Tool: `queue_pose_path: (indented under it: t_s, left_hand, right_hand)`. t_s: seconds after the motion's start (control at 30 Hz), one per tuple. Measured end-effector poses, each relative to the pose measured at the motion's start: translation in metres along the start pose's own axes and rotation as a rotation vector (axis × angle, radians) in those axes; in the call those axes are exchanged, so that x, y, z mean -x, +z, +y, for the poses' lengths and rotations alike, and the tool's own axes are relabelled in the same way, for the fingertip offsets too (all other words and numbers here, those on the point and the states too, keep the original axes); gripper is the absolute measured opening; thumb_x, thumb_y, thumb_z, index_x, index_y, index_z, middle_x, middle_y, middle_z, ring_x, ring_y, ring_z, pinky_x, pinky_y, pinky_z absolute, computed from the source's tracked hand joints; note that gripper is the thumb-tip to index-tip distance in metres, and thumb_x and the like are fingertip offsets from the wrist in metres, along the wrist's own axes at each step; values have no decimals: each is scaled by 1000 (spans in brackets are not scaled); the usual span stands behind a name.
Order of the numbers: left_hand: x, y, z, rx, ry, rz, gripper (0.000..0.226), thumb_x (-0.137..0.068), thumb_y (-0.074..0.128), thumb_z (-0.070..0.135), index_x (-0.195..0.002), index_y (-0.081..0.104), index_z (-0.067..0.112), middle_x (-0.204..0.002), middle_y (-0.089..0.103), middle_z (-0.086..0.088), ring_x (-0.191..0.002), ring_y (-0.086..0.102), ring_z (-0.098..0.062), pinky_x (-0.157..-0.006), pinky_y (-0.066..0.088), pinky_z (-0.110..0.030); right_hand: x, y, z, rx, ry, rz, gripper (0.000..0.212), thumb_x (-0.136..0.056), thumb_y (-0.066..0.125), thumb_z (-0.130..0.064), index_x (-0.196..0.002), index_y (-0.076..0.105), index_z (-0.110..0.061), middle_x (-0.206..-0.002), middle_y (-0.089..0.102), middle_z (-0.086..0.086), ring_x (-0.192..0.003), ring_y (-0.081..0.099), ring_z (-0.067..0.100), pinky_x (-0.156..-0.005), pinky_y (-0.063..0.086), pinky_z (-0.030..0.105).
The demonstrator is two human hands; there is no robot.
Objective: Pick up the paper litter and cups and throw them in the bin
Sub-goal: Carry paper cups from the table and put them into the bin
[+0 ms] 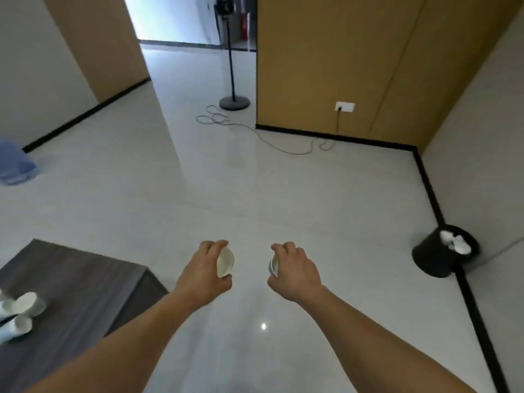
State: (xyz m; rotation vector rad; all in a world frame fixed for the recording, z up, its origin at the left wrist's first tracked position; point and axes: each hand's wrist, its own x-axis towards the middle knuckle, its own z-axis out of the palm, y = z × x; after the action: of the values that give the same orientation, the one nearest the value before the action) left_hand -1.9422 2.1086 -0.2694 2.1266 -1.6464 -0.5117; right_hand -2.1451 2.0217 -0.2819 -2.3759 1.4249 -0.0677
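Note:
My left hand (205, 275) grips a white paper cup (226, 262) with its open mouth turned to the right. My right hand (295, 272) holds a second paper cup (273, 265), mostly hidden behind the fingers. Both hands hang over the pale floor in the middle of the view. The black bin (433, 258) stands by the wall at the right, with white crumpled paper (455, 241) inside it. Two more paper cups (24, 306) lie on their sides on the dark table (73, 282) at the lower left.
A fan stand (234, 102) with a round base is at the far middle, and its cable (272, 141) trails across the floor to a wall socket (344, 106). A blue object (14, 163) sits at the left edge. Brown wall panels flank a corridor ahead.

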Motion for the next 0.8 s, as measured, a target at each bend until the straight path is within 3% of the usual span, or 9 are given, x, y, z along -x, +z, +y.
queue_pose_path:
  t_s: [0.17, 0.4, 0.67, 0.8]
  left_hand:
    - [-62, 80, 146, -14, 281, -145, 76, -72, 72, 35, -139, 36, 29, -132, 37, 9, -109, 51, -17, -85, 47, -29]
    - [-125, 182, 321, -55, 633, -331, 74, -73, 72, 35, -139, 39, 24, -131, 40, 5, -108, 54, -20, -85, 48, -31]
    - [-211, 295, 446, -16, 787, -440, 72, -75, 71, 37, -137, 38, 21, -134, 39, 5, -111, 52, -19, -86, 48, -31]
    - [-275, 337, 496, 24, 762, -477, 75, -76, 71, 37, -140, 34, 24, -134, 38, 5, -113, 51, -20, -89, 48, -32]
  right_hand:
    - [45, -62, 155, -36, 300, 91, 69, -84, 61, -34, -145, 31, -23, -138, 38, 4, -120, 42, 26, -87, 44, 33]
    - [116, -105, 311, -106, 664, 236, 69, -82, 63, -37, -143, 32, -24, -135, 39, 3, -118, 42, 26, -87, 46, 36]
    - [99, -136, 453, -121, 865, 254, 68, -83, 61, -35, -143, 32, -24, -137, 38, 1, -119, 41, 25, -89, 45, 34]
    - [60, -157, 519, -128, 916, 222, 65, -84, 61, -36, -141, 33, -25, -136, 38, 1, -119, 42, 24, -90, 45, 34]
